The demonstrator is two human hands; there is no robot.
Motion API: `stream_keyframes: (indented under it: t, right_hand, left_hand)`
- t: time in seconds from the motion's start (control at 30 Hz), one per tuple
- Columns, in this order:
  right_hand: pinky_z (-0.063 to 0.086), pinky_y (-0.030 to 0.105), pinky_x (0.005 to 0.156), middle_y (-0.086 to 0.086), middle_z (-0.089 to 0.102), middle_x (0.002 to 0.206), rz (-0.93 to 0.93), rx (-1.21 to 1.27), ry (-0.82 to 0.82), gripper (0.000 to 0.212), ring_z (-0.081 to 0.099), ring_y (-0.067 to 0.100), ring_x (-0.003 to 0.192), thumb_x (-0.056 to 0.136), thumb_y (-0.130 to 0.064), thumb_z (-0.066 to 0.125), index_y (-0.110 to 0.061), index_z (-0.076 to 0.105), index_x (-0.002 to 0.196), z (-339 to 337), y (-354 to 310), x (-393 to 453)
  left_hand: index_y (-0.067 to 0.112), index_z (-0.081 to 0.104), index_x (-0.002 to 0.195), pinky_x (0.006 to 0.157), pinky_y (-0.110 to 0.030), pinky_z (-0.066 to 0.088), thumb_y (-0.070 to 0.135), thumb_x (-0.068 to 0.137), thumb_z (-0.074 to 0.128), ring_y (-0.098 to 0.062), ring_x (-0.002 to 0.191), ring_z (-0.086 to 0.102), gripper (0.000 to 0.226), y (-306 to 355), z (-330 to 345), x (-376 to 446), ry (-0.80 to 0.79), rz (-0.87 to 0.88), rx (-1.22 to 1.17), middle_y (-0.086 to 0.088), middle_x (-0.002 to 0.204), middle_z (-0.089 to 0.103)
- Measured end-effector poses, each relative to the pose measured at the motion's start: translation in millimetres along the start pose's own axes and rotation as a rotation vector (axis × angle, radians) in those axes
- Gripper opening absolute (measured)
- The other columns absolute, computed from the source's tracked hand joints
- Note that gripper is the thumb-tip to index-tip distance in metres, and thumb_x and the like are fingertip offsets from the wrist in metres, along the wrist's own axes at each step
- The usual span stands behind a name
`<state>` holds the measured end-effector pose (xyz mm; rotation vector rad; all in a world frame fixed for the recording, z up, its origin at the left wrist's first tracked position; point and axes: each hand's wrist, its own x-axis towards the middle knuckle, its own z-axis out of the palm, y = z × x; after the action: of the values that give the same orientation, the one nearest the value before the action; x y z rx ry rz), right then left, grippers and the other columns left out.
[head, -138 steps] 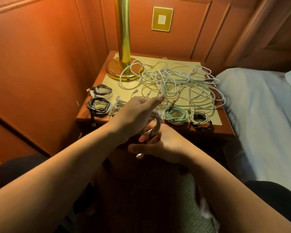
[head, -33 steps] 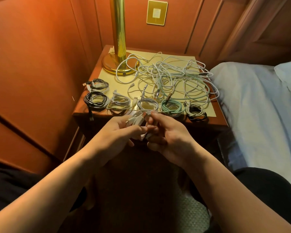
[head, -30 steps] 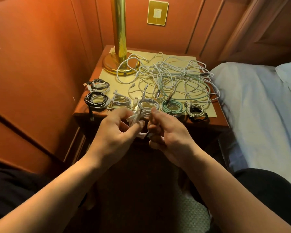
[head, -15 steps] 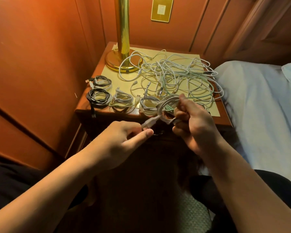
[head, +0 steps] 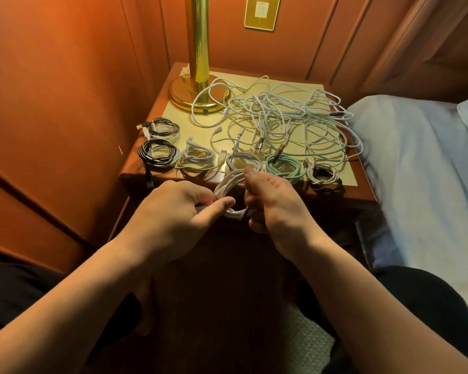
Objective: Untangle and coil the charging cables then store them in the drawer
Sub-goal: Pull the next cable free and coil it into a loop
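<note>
Half a second back, the right hand (head: 274, 205) held the white coil (head: 229, 191) up over the nightstand's (head: 343, 197) front edge; now both hands sit lower and closer together, just in front of that edge.

Head view: the left hand (head: 173, 211) pinches the near side of the white coil between thumb and curled fingers, while the right hand grips its far side, fingers wrapped round the loops. On the nightstand top, along the front edge, lie finished coils: two black-and-white ones at the left corner, two pale ones beside them, a green coil (head: 283, 166) and a small mixed coil (head: 323, 175) toward the right. Behind them, reaching back to the brass lamp base (head: 189, 97), the loose tangle (head: 281, 122) of white and green cables is still unsorted. No drawer shows open.

My guess is the tail end is being tucked to lock the coil. If either pinch slackens before the end is secured, the springy loops may pop open and need rewinding. Setting it down carelessly could also snag a stray plug from the tangle or nudge a front coil off the edge.
</note>
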<state>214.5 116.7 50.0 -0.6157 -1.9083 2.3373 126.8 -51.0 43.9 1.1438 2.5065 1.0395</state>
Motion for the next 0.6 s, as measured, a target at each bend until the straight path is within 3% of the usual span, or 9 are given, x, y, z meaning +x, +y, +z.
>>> stream_keyframes:
  t: [0.1, 0.17, 0.27, 0.33, 0.47, 0.6]
  right_hand:
    - [0.02, 0.02, 0.043, -0.011, 0.037, 0.054, 0.072, 0.097, 0.069, 0.046, 0.026, 0.004, 0.042, 0.109, -0.034, 0.05, -0.022, 0.056, 0.065, -5, -15, 7]
    - [0.016, 0.021, 0.044, -0.011, 0.036, 0.053, 0.113, 0.215, 0.113, 0.051, 0.024, 0.004, 0.042, 0.108, -0.032, 0.052, -0.022, 0.061, 0.059, -13, -26, 14]
    - [0.014, 0.022, 0.043, -0.01, 0.041, 0.054, 0.088, 0.274, 0.094, 0.043, 0.026, 0.004, 0.041, 0.109, -0.032, 0.049, -0.024, 0.056, 0.068, -20, -33, 25]
    - [0.018, 0.023, 0.043, -0.006, 0.055, 0.061, 0.027, 0.182, 0.116, 0.038, 0.034, 0.006, 0.041, 0.108, -0.035, 0.05, -0.021, 0.054, 0.074, -20, -32, 33]
    - [0.03, 0.021, 0.044, -0.007, 0.068, 0.072, -0.066, -0.074, 0.136, 0.04, 0.044, 0.005, 0.052, 0.103, -0.046, 0.056, -0.019, 0.067, 0.075, -14, -47, 61]
    - [0.034, 0.022, 0.048, 0.004, 0.078, 0.098, -0.168, -0.234, 0.087, 0.038, 0.046, 0.003, 0.05, 0.103, -0.044, 0.057, -0.015, 0.078, 0.092, -2, -81, 102]
  left_hand:
    - [0.018, 0.047, 0.054, 0.05, -0.026, 0.028, 0.054, 0.094, 0.06, -0.01, 0.05, 0.036, 0.055, 9, -10, 2, -0.073, 0.024, -0.249, 0.007, 0.05, 0.04]
    - [0.018, 0.051, 0.055, 0.047, -0.024, 0.027, 0.049, 0.096, 0.061, -0.012, 0.048, 0.037, 0.052, 20, -17, 8, -0.071, 0.102, -0.234, 0.004, 0.05, 0.044]
    - [0.013, 0.056, 0.058, 0.044, -0.025, 0.026, 0.045, 0.097, 0.062, -0.012, 0.047, 0.038, 0.05, 26, -29, 20, -0.074, 0.146, -0.244, 0.002, 0.051, 0.046]
    - [0.009, 0.056, 0.059, 0.046, -0.027, 0.026, 0.044, 0.096, 0.064, -0.012, 0.049, 0.037, 0.051, 16, -37, 30, -0.067, 0.123, -0.28, 0.003, 0.052, 0.043]
    - [-0.002, 0.054, 0.066, 0.043, -0.027, 0.027, 0.043, 0.097, 0.066, -0.012, 0.046, 0.036, 0.056, -18, -56, 63, 0.055, 0.101, -0.297, -0.003, 0.053, 0.042]
    - [0.002, 0.058, 0.073, 0.039, -0.022, 0.036, 0.039, 0.098, 0.065, -0.011, 0.041, 0.046, 0.045, -32, -81, 107, 0.246, 0.107, -0.284, -0.012, 0.056, 0.055]
